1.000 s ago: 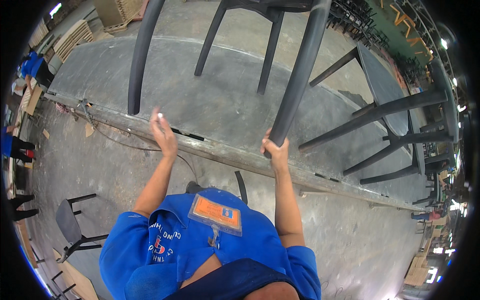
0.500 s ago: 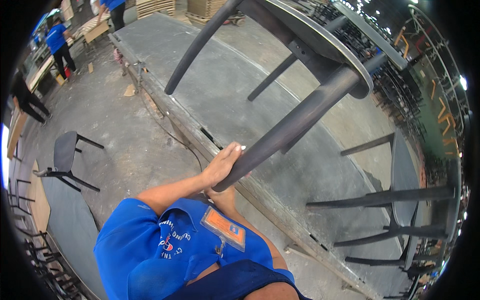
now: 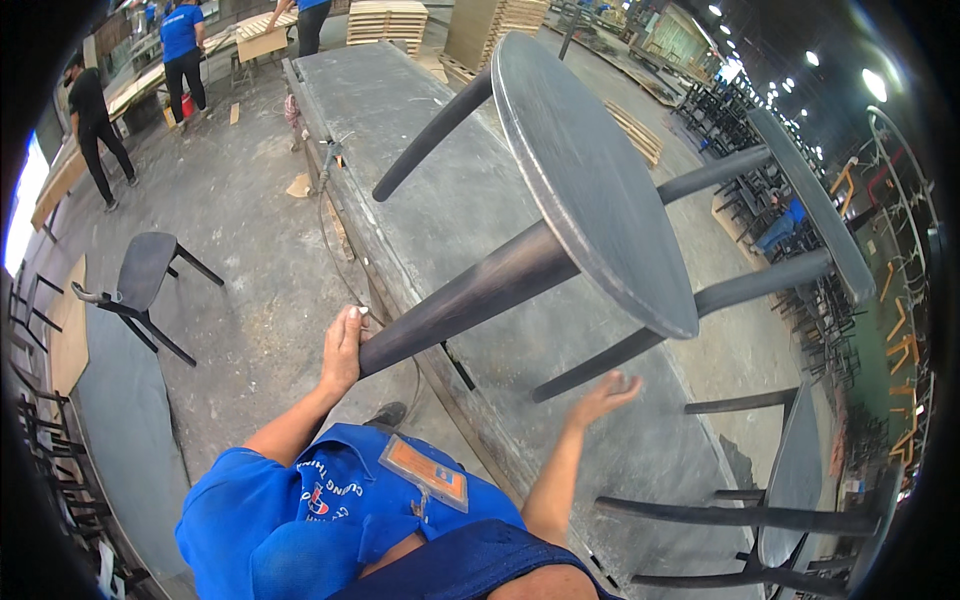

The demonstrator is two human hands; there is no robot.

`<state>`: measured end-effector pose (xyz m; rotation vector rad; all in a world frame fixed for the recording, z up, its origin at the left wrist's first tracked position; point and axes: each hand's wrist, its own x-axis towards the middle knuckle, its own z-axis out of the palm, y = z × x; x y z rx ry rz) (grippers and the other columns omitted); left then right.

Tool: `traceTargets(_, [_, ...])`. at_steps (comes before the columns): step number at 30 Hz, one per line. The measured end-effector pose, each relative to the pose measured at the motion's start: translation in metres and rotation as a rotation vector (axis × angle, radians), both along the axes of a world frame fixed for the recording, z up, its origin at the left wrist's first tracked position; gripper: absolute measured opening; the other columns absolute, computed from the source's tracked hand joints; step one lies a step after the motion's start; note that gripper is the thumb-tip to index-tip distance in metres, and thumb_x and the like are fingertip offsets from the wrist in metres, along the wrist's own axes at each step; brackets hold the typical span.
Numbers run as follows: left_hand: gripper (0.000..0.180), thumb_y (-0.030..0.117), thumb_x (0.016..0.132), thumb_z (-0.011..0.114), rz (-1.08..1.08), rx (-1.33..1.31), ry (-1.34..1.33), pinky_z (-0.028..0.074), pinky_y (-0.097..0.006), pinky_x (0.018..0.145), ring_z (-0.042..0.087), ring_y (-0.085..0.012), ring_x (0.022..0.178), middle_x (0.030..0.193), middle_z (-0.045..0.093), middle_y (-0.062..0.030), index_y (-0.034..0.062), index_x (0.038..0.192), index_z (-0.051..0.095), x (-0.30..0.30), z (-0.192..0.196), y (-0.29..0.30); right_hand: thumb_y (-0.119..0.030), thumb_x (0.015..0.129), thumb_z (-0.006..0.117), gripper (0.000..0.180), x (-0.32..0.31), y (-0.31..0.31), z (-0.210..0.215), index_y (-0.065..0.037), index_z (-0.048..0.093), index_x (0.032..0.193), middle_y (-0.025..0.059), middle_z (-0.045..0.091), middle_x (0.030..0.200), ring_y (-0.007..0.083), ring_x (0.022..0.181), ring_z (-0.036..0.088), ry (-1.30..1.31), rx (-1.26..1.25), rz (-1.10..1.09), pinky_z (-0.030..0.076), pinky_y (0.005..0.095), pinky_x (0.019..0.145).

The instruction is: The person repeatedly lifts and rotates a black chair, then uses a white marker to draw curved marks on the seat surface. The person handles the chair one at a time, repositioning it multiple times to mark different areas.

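Note:
A dark wooden chair (image 3: 600,190) is tilted above the grey worktable (image 3: 420,240), its rounded seat turned up and its backrest (image 3: 810,205) off to the right. My left hand (image 3: 342,350) grips the lower end of the chair's near leg (image 3: 470,297), its thumb side up and part of its fingers hidden behind the leg. Over the table, my right hand (image 3: 603,397) is raised with fingers apart, holding nothing. It is close to the tip of another chair leg (image 3: 600,365), with a small gap between them.
A second dark chair (image 3: 790,480) lies at the table's right end. Another chair (image 3: 150,270) stands at left beside a grey-topped board (image 3: 130,420). A cable (image 3: 325,215) hangs along the table edge. Several people work at far left; stacked wood (image 3: 388,25) stands behind.
The chair has turned so its seat faces up more, and its held leg has swung left. My left hand moved left with it; my right hand has let go and moved right.

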<state>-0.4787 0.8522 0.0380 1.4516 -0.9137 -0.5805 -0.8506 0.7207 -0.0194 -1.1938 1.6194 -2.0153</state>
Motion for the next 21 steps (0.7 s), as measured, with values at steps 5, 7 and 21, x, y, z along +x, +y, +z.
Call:
traceTargets(5, [0.044,0.043,0.101,0.037,-0.017,0.008,0.123,0.04,-0.026,0.053,0.051,-0.0107,0.058,0.074,0.049,-0.0028,0.003,0.088,0.052,0.029,0.008,-0.02,-0.054,0.09,0.052,0.068,-0.056,-0.078,-0.015,0.001,0.039,0.13,0.0162,0.052,0.118,0.0313,0.108,0.055,-0.491,0.047,0.517,0.047,0.0409,0.089])
traceTargets(7, [0.044,0.043,0.101,0.037,0.0,-0.037,0.109,0.04,-0.025,0.053,0.05,-0.0102,0.057,0.074,0.05,-0.0029,0.0031,0.086,0.051,0.034,0.011,-0.027,-0.059,0.088,0.051,0.07,-0.049,-0.079,-0.024,0.0,0.043,0.123,0.0145,0.056,0.108,0.0302,0.097,0.059,-0.539,0.054,0.398,0.049,0.0406,0.081])
traceTargets(21, [0.038,0.034,0.102,0.037,-0.197,-0.01,0.131,0.036,-0.027,0.063,0.04,-0.0115,0.067,0.071,0.043,-0.002,0.004,0.083,0.05,0.025,0.048,-0.142,-0.051,0.097,0.043,0.051,-0.055,0.092,0.135,-0.002,0.053,0.088,0.0077,0.056,0.065,0.016,0.055,0.056,0.011,0.21,-0.13,0.047,0.0283,0.052])
